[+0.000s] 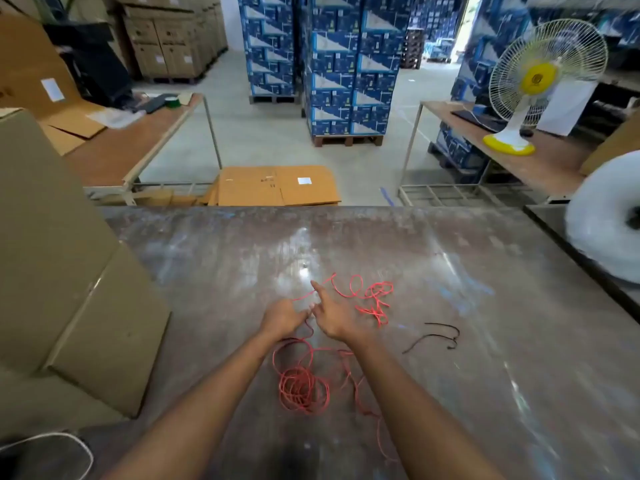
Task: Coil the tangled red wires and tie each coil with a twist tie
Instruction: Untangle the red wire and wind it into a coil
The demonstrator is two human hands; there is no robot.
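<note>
Red wire (375,299) lies tangled on the worn metal table (450,358), with a loose knot at the far right of my hands. A rough red coil (302,389) rests between my forearms, and a strand trails toward the near edge. My left hand (282,319) pinches the wire where it runs out toward the far tangle. My right hand (332,315) is beside it, index finger stretched out along the strand, the other fingers curled near the wire. Black twist ties (438,337) lie to the right of my right hand.
A large cardboard box (69,289) stands on the table's left side. A white roll of plastic film (609,220) sits at the right edge. A white cord (52,445) lies at the near left corner. Beyond the table are flattened cartons, side tables, a fan and stacked blue boxes.
</note>
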